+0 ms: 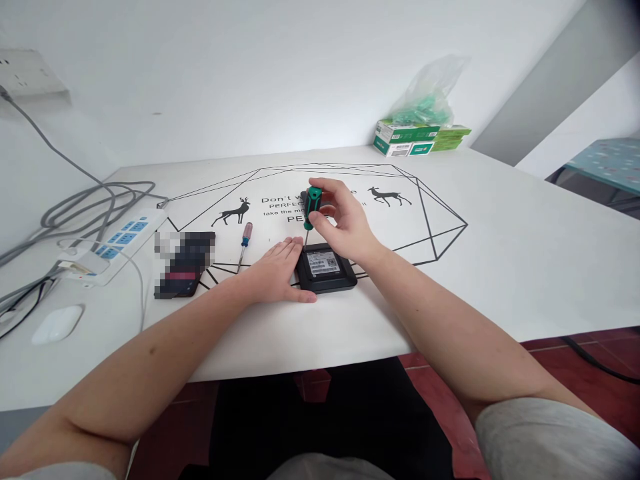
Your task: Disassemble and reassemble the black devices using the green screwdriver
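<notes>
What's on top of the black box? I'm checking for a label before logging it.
The black box carries a white printed label; its text is unreadable. The green screwdriver stands at its far left corner, whose surface the right hand partly hides.

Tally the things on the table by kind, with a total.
Screwdrivers: 2, green-handled and red-handled
Black device: 1
Phone: 1
Power strip: 1
Mouse: 1
Green boxes: 2
Plastic bag: 1
Total: 9

Both bare forearms are reaching forward and angling inward, the hands nearly meeting. The left hand (277, 272) is lying flat, palm down, fingers together and pointing right. The right hand (344, 223) is arching higher, wrist bent, its thumb and fingertips pinching together in a small grip.
</notes>
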The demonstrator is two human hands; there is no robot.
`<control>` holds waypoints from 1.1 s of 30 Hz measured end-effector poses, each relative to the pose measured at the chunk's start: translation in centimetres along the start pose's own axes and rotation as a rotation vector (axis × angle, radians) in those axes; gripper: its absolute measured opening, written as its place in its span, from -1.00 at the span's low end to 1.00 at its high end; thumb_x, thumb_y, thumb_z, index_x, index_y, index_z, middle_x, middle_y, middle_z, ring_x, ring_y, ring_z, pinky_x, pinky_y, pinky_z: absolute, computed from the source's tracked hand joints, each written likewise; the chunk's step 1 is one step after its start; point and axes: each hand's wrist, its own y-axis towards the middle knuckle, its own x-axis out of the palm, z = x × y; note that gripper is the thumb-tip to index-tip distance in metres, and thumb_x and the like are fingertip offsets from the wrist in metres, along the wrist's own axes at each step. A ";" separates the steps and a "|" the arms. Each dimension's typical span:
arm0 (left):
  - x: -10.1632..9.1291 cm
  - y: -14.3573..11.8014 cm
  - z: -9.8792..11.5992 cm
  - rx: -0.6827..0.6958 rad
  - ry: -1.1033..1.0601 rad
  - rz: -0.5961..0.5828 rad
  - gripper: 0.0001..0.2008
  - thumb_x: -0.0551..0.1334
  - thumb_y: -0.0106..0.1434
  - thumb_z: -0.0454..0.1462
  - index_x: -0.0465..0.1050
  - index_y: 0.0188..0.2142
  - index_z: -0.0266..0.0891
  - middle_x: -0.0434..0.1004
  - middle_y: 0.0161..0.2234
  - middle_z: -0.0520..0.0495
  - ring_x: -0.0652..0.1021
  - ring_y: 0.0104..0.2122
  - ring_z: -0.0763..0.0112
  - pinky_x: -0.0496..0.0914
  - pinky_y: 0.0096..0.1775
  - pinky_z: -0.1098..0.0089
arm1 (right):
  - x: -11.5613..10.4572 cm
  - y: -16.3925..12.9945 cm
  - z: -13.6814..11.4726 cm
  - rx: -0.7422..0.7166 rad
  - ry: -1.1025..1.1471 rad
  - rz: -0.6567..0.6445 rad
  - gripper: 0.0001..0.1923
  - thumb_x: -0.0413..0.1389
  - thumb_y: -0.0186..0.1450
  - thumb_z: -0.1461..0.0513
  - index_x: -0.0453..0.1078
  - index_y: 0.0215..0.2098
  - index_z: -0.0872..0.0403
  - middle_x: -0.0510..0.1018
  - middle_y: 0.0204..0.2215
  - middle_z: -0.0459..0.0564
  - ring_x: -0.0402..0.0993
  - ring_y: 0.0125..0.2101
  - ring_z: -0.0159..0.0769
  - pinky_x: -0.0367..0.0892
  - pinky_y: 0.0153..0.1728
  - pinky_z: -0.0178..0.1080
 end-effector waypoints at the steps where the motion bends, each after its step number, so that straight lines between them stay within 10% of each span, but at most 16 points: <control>1: 0.1 0.0 -0.1 0.008 -0.001 0.004 0.44 0.16 0.23 0.51 -0.36 0.64 -0.46 -0.24 0.64 -0.55 -0.09 0.61 -0.37 -0.06 0.55 -0.11 | 0.0 0.0 0.0 -0.015 -0.015 0.005 -0.44 0.24 0.44 -0.10 0.37 0.34 -0.18 0.49 0.17 0.08 0.55 0.02 -0.10 0.68 -0.10 -0.03; 33: 0.5 0.1 -0.4 0.014 -0.018 0.043 0.40 0.20 0.23 0.50 -0.24 0.64 -0.44 -0.20 0.64 -0.54 -0.06 0.61 -0.36 -0.04 0.55 -0.11 | 0.1 0.1 1.0 -0.049 0.009 0.111 -0.45 0.27 0.41 0.00 0.30 0.32 -0.20 0.48 0.10 0.02 0.57 -0.06 -0.17 0.69 -0.16 -0.05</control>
